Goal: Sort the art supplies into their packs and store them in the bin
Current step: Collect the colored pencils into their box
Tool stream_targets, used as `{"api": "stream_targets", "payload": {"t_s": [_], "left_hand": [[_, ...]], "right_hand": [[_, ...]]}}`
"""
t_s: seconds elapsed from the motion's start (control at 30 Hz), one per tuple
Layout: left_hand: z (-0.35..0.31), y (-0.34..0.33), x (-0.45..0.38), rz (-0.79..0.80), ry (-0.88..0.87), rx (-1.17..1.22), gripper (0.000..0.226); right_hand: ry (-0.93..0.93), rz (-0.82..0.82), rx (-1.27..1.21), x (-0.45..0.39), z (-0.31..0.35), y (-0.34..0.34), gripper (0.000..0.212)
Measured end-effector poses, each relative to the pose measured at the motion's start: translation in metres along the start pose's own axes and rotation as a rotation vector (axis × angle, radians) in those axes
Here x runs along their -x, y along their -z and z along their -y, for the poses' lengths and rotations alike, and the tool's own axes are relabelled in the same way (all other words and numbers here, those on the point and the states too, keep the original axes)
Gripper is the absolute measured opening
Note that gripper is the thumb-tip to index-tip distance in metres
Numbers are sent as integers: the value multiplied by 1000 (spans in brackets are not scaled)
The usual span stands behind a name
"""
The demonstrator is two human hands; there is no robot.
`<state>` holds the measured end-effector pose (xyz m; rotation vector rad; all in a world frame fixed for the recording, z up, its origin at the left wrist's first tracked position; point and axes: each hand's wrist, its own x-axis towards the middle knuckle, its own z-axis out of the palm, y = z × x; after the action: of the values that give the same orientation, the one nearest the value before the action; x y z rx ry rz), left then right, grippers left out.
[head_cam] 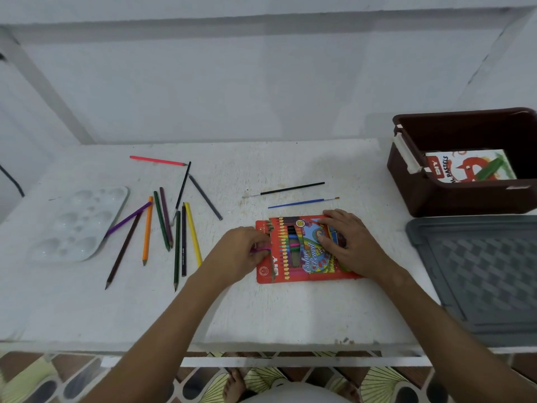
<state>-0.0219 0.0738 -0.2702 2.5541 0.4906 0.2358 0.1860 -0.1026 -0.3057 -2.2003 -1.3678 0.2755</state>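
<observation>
Left hand [244,253] fingers pinch a pink pencil [261,249] at the red pack [302,251]; right hand [348,242] lies spread.

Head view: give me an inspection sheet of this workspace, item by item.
Surface: white table, scuffed and stained.
Job's things: red colour pencil pack lying flat; loose pencils scattered to its left; two paintbrushes behind it; brown bin at right with an oil pastels box inside.
Clutter: clear paint palette at left; grey lid at right.
Hands: left hand pinches a pink pencil at the pack's opening; right hand presses flat on the pack.
Cables: dark cord at far left.
Surroundings: white wall; patterned floor below.
</observation>
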Motion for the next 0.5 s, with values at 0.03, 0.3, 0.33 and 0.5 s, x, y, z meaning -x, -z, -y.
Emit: {"api": "stream_targets", "payload": {"t_s": [0.03, 0.3, 0.33, 0.5], "left_hand": [[-4, -2, -3, -1, -10, 11, 22], [8, -5, 12, -95, 94, -24, 43], [12, -4, 13, -67, 126, -68, 42], [9, -4, 10, 25, 96, -123, 22]], "right_hand": [[-4, 0, -3, 0, 0, 0, 48], [-7, -6, -6, 0, -2, -2, 50], [-6, -7, -5, 0, -2, -2, 50], [-2, -13, -2, 0, -2, -2, 49]]}}
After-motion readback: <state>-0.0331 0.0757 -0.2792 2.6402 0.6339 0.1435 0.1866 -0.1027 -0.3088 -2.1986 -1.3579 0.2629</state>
